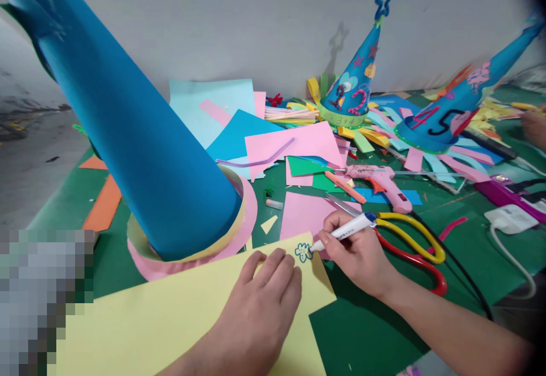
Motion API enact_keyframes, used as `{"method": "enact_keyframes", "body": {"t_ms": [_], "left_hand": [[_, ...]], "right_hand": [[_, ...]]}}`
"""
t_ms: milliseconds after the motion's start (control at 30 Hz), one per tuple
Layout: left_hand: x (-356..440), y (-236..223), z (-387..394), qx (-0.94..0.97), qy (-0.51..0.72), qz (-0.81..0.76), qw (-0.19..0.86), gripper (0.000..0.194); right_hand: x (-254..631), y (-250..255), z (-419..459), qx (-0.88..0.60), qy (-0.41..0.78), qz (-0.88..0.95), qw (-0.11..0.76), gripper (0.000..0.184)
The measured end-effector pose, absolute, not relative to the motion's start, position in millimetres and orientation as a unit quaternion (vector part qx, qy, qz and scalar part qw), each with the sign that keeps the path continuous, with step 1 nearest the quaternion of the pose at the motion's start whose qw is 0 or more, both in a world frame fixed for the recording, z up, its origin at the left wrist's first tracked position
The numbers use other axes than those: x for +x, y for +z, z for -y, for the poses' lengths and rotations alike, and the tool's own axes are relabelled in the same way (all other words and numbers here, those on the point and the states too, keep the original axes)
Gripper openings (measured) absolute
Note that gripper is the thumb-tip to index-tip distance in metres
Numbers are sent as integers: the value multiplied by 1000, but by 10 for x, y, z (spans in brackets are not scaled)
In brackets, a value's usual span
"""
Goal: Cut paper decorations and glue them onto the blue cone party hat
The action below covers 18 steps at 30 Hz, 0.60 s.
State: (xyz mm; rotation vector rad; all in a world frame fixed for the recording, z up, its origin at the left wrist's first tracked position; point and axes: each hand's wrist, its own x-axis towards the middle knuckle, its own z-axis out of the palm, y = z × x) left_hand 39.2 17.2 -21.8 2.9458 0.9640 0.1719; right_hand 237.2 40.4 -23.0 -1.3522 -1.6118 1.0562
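Yellow paper [170, 313], cut off at the bottom, lies under my half-open left hand [267, 302]; my right hand [360, 256] pinches a pen [346, 230].

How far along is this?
Look done: star-topped hat and "5" hat, both decorated.
In hand: right hand holds a marker at a blue doodle on yellow paper; left hand rests on the sheet.
Probably left: doodle is uncut, large blue cone mostly bare.
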Motion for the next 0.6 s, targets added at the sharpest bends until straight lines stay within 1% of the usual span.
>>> {"method": "enact_keyframes", "body": {"t_ms": [300,600], "left_hand": [[400,-243,-159,946,71,-316,18,30],[395,-230,-176,949,57,-309,8,31]], "right_hand": [[2368,-241,-396,-522,428,638,370,12],[2386,-238,-400,-536,426,626,372,15]]}}
